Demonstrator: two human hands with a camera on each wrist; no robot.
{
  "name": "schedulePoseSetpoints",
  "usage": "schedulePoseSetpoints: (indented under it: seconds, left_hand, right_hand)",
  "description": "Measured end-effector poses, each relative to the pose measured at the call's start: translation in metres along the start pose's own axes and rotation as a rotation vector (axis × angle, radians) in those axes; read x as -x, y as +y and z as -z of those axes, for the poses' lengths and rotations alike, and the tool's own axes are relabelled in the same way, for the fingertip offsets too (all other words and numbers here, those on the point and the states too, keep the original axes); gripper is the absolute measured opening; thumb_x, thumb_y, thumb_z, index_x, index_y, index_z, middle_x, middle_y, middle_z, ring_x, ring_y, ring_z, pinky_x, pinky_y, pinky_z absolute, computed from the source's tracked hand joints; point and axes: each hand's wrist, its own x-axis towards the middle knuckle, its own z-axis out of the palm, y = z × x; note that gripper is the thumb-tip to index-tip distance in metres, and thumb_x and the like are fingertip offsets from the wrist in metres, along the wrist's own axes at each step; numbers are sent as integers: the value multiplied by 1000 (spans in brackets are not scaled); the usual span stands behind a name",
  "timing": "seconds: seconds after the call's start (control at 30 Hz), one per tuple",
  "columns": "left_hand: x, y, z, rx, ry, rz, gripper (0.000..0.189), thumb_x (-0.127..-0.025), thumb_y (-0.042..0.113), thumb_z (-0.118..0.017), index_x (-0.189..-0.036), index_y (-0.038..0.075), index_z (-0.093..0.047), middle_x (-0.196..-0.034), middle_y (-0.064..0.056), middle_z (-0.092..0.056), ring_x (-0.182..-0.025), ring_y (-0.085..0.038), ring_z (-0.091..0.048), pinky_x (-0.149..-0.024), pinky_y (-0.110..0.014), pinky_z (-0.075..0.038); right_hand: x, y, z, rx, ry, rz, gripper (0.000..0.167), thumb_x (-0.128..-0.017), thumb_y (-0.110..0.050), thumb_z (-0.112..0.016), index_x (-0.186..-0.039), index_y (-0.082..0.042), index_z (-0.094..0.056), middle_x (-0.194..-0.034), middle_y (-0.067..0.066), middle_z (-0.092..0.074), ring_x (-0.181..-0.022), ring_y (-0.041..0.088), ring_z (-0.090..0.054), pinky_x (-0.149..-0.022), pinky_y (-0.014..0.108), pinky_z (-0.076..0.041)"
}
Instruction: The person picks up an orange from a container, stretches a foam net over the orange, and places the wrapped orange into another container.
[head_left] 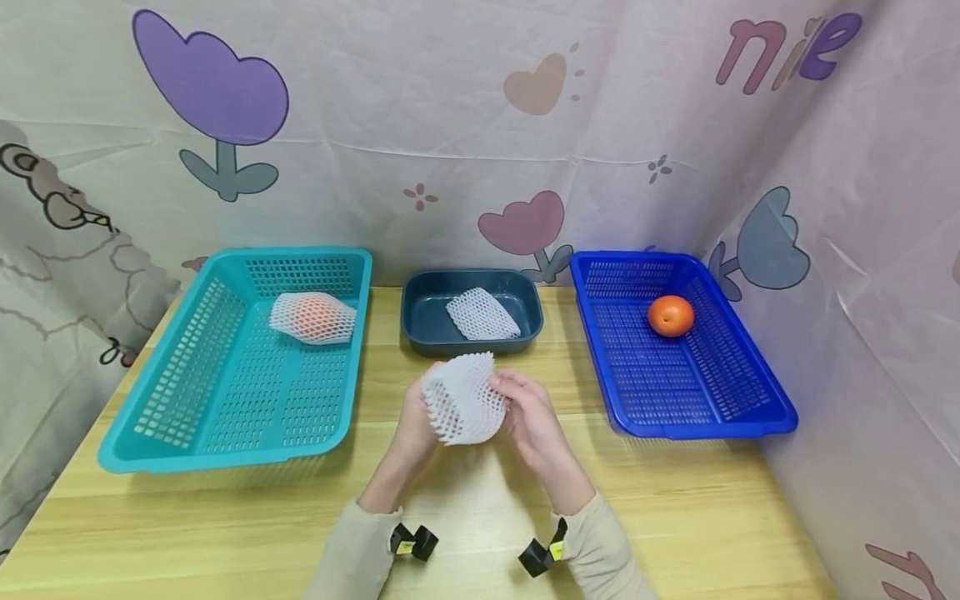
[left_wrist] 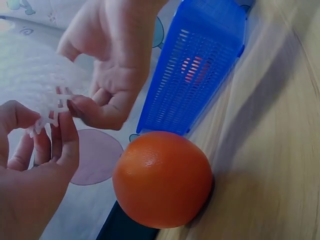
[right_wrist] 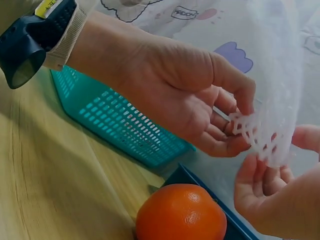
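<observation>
Wooden table [head_left: 187, 533] lies beneath hands [head_left: 534, 421], before printed cloth [head_left: 390, 92].

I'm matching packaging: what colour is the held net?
The net is white, clearest in head view.

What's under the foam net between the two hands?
An orange fruit rests on the wooden table, as both wrist views show. In the head view the foam net covers it; its underside is hidden in every view.

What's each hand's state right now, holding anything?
Left hand: holding, pinching one side of the white foam net.
Right hand: holding, pinching the other side of the same net.
</observation>
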Motion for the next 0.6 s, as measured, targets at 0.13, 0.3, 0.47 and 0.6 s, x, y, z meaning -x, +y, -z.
schedulePoseSetpoints:
  seconds: [0.13, 0.3, 0.47, 0.6]
  left_hand:
    - [-2, 1, 1, 169, -89, -18, 42, -83, -22, -47, -106, 10, -62, -99, -3, -58, -88, -9, -60, -74, -17, -53]
    - [-1, 5, 4, 225, -82, 46, 37, -83, -17, -46, -105, 8, -61, -92, -4, -51, -72, -8, -53, -59, -15, -48]
    - [-1, 9, 4, 214, -68, 105, 31, -88, -13, -47, -111, 6, -58, -98, -5, -54, -79, -11, -55, -59, -17, -50]
    - [-1, 9, 3, 213, -90, 190, 28, -96, -5, -43, -119, 7, -53, -106, -5, -60, -87, -14, -60, -63, -22, -54]
  right_hand:
    - [-2, 0, 2, -65, 39, 26, 22, -95, 2, -49, -86, -11, -65, -85, 0, -64, -76, 10, -60, -69, 22, -51]
    - [-2, -1, 4, -124, 28, 15, 24, -95, 3, -47, -87, -10, -65, -84, 2, -64, -71, 11, -60, -65, 23, -53]
    - [-2, -3, 4, -151, 15, 20, 22, -96, 1, -48, -88, -10, -66, -84, 1, -64, -69, 10, -59, -61, 21, -52]
    - [-3, -6, 4, -155, -4, 30, 24, -96, 1, -48, -89, -11, -68, -86, 0, -67, -73, 8, -62, -64, 19, -53]
